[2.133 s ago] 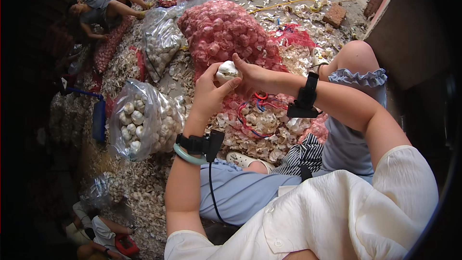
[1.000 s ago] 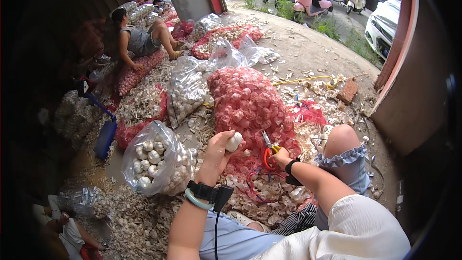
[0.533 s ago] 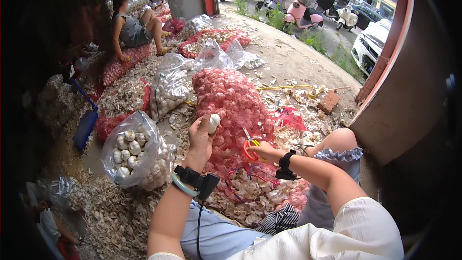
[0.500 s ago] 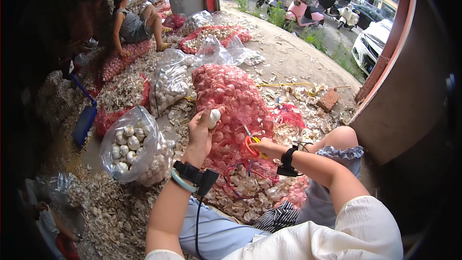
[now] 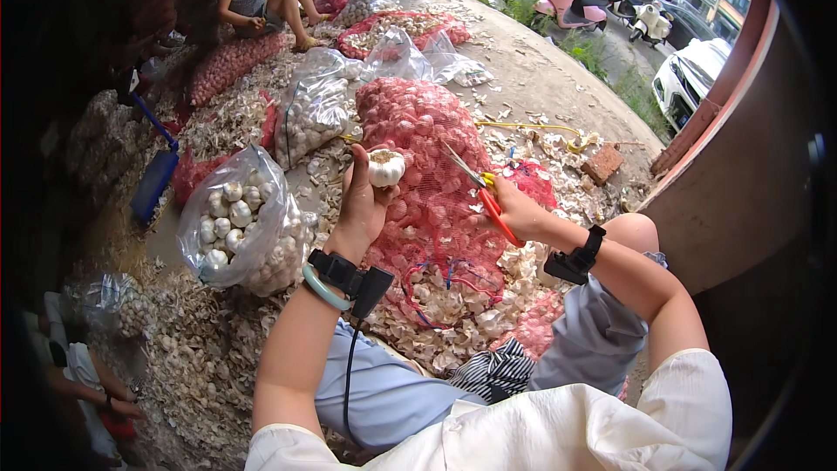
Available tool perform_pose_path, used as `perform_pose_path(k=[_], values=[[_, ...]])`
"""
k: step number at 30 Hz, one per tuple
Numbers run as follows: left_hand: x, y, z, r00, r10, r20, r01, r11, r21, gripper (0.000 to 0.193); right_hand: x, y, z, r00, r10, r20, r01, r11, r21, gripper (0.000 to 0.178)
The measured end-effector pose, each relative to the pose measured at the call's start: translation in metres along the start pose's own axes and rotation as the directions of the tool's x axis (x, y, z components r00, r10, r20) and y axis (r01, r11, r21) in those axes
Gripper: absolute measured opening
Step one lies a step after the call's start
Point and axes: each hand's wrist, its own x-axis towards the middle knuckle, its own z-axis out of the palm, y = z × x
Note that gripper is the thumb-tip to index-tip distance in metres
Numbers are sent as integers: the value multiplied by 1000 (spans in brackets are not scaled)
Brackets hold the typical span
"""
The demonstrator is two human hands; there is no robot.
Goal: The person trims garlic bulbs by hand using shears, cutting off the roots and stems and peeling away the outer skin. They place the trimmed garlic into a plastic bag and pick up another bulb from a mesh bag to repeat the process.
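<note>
left hand [image 5: 359, 211] thumb-up around garlic bulb [image 5: 386, 170], right hand [image 5: 520, 211] around scissors [image 5: 479, 180]

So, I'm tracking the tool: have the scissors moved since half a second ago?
Yes: judged against the brick, the scissors in the right hand have shifted up and rightward in the picture, nearer to it.

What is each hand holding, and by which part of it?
Left hand: a garlic bulb, by its side and underside. Right hand: scissors, by the handles.
</note>
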Motion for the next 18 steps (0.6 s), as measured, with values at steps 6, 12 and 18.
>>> perform_pose_path(k=[6, 12, 18], values=[[3, -2, 3, 993, -104, 49, 110, 987, -119, 69, -3, -34, -8, 929, -285, -237, 258, 956, -141, 75], [4, -4, 1, 989, -140, 55, 147, 976, -159, 62, -2, -44, -5, 878, -377, -295, 232, 874, -427, 51], [8, -4, -4, 990, -136, 36, 139, 985, -99, 58, 1, -48, -6, 866, -425, -262, 265, 836, -480, 47]])
